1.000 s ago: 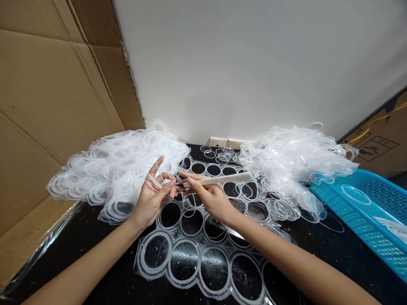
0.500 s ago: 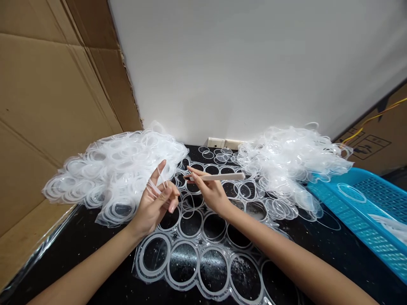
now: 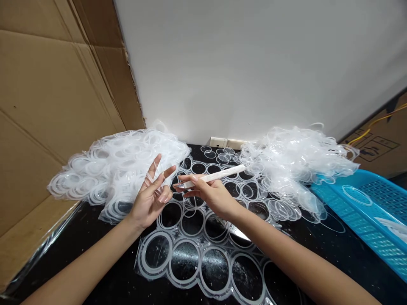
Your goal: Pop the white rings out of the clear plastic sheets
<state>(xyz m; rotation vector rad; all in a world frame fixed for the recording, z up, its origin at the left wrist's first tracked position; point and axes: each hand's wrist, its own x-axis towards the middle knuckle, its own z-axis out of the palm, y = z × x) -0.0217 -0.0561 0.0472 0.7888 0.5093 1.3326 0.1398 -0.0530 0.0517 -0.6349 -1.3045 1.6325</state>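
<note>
My left hand [image 3: 154, 192] is raised over the sheets, with its index finger up and the thumb and other fingers curled. A thin white plastic ring [image 3: 149, 178] is looped around its fingers; part of it is hidden. Just to the right, my right hand [image 3: 208, 190] grips a craft knife [image 3: 222, 173] by its white handle, the metal tip pointing left toward the left hand. Beneath both hands lie clear plastic sheets [image 3: 199, 242] with rows of round cut-outs edged in white. Several loose thin rings [image 3: 224, 157] lie farther back on the black table [image 3: 104, 258].
A large heap of ringed plastic sheets [image 3: 117, 159] stands at left, another tangled heap [image 3: 292, 152] at right. The blue basket [image 3: 337, 203] on the right holds white strips. A cardboard panel [image 3: 57, 84] rises at left, and a white wall [image 3: 238, 72] closes the back.
My right hand has shifted slightly lower, and the knife now tilts with its handle end higher. The left hand's thumb and fingers have spread a little around the ring.
</note>
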